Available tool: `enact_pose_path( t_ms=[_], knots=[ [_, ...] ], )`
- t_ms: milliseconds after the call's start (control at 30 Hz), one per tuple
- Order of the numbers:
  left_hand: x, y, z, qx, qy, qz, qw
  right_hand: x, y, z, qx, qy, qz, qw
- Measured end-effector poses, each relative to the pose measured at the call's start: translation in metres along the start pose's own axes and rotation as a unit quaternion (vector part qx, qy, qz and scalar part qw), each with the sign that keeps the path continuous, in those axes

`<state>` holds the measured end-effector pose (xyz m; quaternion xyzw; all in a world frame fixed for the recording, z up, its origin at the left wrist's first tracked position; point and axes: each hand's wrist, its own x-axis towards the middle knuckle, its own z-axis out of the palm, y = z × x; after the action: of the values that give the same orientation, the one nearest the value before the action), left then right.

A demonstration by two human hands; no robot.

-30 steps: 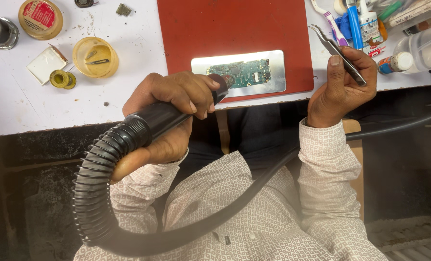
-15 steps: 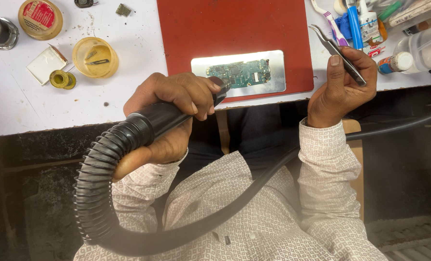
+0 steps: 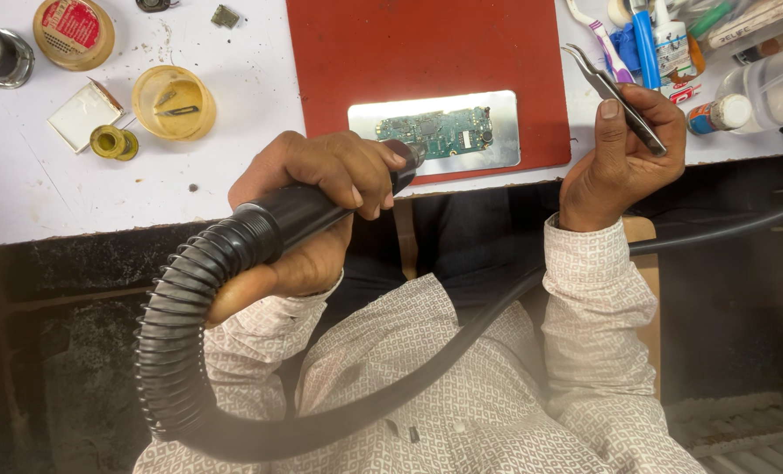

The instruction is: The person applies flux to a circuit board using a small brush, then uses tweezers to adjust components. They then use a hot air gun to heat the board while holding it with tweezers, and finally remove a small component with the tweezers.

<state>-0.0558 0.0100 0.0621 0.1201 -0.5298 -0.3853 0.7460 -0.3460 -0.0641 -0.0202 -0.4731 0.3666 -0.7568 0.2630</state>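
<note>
Worktop (image 3: 23, 197), white and scuffed, runs across the upper part of the view; below its front edge everything is dark, with the person's patterned shirt filling the lower middle. Red mat (image 3: 427, 53) lies at the middle of the front edge, slightly overhanging it, with a metal plate (image 3: 506, 123) near the mat's front edge and a green circuit board (image 3: 440, 132) on the plate. Left hand (image 3: 321, 189) is wrapped fully closed around a black hot-air handpiece (image 3: 308, 206), its tip just beside the board's near-left corner; contact cannot be told. Ribbed hose (image 3: 176, 325) loops down from it toward the bottom edge of the view. Right hand (image 3: 620, 162) hovers past the mat's front-right corner, fingers curled shut with thumb pressed on metal tweezers (image 3: 611, 92), tips pointing away and up. Back-left corner holds a yellow dish (image 3: 174, 103), a solder spool (image 3: 111, 142), a white box (image 3: 82, 112) and round tins, well apart, with bare top between them and the mat. Right end is crowded with bottles (image 3: 773, 88) and a toothbrush (image 3: 598, 39), cut off by the frame. Board detail is too small to read.
</note>
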Motion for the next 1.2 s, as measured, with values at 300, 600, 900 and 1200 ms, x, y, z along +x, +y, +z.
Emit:
enact_pose_path(
  t_ms=[300, 600, 900, 1200],
  knots=[
    [-0.0005, 0.0001, -0.0001, -0.001, 0.0, 0.0, 1.0, -0.0006, -0.0003, 0.0007, 0.005, 0.0, 0.001, 1.0],
    [-0.0025, 0.0003, -0.0002, -0.008, 0.0, 0.001, 1.0, 0.0002, 0.0, -0.0003, 0.0, -0.002, -0.003, 1.0],
    [-0.0013, -0.0028, 0.0004, 0.009, 0.013, 0.023, 1.0, -0.0008, -0.0017, 0.0011, 0.004, -0.002, -0.002, 1.0],
    [-0.0018, -0.0031, -0.0004, -0.006, 0.001, 0.017, 1.0, -0.0002, -0.0012, 0.0002, 0.003, -0.004, -0.002, 1.0]
  ],
)
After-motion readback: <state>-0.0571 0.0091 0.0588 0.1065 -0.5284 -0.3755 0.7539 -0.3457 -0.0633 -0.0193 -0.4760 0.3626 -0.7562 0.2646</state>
